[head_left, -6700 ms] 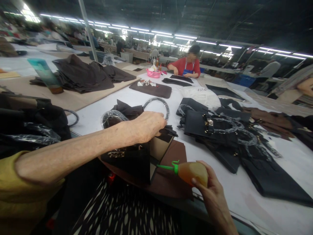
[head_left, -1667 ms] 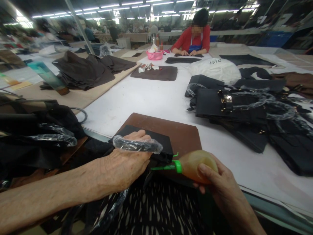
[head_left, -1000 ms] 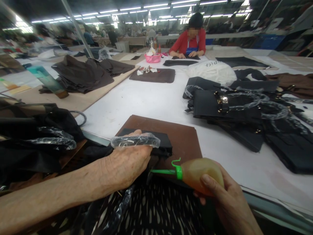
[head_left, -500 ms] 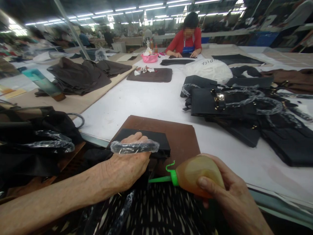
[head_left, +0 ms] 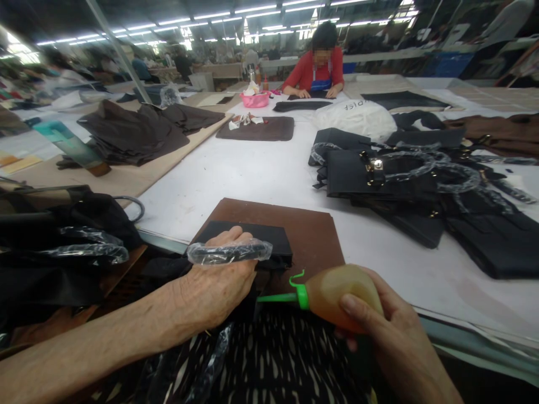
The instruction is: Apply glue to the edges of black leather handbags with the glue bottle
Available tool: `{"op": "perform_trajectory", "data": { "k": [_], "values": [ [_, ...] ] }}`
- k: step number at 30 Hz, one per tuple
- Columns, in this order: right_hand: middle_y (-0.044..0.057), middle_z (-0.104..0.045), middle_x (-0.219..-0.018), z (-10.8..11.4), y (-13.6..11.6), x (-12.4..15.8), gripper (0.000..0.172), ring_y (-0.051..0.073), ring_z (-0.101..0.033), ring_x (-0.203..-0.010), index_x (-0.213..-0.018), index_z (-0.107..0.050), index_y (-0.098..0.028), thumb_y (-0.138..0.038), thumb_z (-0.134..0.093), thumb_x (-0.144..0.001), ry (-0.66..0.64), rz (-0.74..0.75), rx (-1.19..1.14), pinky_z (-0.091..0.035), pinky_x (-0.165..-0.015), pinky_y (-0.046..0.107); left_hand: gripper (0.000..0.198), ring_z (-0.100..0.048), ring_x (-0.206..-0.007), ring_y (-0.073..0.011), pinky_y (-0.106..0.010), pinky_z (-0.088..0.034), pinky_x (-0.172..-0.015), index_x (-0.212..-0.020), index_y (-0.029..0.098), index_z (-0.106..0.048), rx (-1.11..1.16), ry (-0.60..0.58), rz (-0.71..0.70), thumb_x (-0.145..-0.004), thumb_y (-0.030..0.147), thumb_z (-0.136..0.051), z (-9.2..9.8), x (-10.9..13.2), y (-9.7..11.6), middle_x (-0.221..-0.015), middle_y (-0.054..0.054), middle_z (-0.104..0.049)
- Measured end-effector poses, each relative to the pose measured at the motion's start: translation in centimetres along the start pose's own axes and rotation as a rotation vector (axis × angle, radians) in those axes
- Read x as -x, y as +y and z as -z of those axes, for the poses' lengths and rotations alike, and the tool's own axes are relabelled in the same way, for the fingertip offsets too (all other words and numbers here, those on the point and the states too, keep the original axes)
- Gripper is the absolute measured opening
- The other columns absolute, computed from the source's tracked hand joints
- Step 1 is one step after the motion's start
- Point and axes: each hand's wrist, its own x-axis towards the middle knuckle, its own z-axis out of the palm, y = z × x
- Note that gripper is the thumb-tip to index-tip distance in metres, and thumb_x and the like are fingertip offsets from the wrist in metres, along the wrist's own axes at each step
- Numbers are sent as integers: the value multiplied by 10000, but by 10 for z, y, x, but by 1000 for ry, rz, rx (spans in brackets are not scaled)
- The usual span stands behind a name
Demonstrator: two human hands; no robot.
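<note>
My right hand (head_left: 379, 314) is wrapped round a squeeze bottle (head_left: 343, 294) of amber liquid, probably glue. Its green nozzle points left at the black bag's near edge, and the small green cap hangs open above it. My left hand (head_left: 223, 286) reaches under a plastic-wrapped handle (head_left: 229, 252), its curled fingers gripping the black bag (head_left: 272, 244); the fingertips are hidden. Beneath the bag lies a brown board (head_left: 315, 235) at the table's front edge. The nozzle tip is close to the bag, but whether they touch I cannot tell.
Black bags with wrapped handles (head_left: 379, 179) are piled on the right. Dark brown pieces (head_left: 130, 132) and a teal-topped bottle (head_left: 71, 147) lie on the left. A pink basket (head_left: 255, 100) stands further back, near a co-worker in red (head_left: 314, 70). More black bags (head_left: 63, 247) hang at left.
The squeeze bottle in my right hand has risen slightly, its nozzle tip now a little higher beside the bag. My left hand stays on the bag. The whole view has shifted slightly.
</note>
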Motion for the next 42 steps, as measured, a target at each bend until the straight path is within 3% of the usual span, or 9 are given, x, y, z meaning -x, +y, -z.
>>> {"op": "perform_trajectory", "data": {
  "k": [8, 18, 34, 38, 42],
  "values": [
    [32, -623, -694, 3, 14, -3, 450, 154, -541, -454, -993, -571, -175, -483, -705, -694, -44, -31, -78, -398, -359, 214, 229, -455, -848, -216, -366, -430, -737, -893, 142, -567, -11, -44, -5, -832, 90, -352, 2, -3, 1, -889, -77, -516],
    [34, -601, -643, 2, 18, -1, 410, 129, -521, -418, -877, -617, -149, -492, -721, -677, -73, -110, -193, -370, -339, 186, 238, -455, -834, -219, -369, -423, -716, -880, 155, -557, -23, 1, -23, -828, 80, -338, -2, -1, -2, -870, -65, -507],
    [39, -617, -673, 1, 17, -1, 430, 129, -522, -436, -939, -580, -160, -500, -689, -700, -134, -110, -133, -373, -346, 182, 219, -448, -824, -217, -374, -417, -724, -840, 152, -561, -16, 7, -33, -829, 83, -353, 1, -3, 0, -859, -68, -510],
    [16, -619, -645, 5, 5, 6, 529, 158, -527, -430, -1052, -537, -177, -484, -708, -657, -56, -84, -34, -396, -342, 217, 184, -444, -797, -217, -377, -412, -706, -806, 163, -535, -25, 86, -50, -804, 74, -375, -6, -2, -3, -841, -63, -498],
    [17, -658, -785, 9, 0, 6, 585, 208, -602, -611, -1107, -515, -216, -486, -721, -631, 54, 32, 168, -487, -429, 231, 147, -437, -782, -218, -384, -413, -710, -825, 173, -512, -27, 187, -95, -773, 78, -411, -14, -1, -7, -837, -54, -479]
  ]
}}
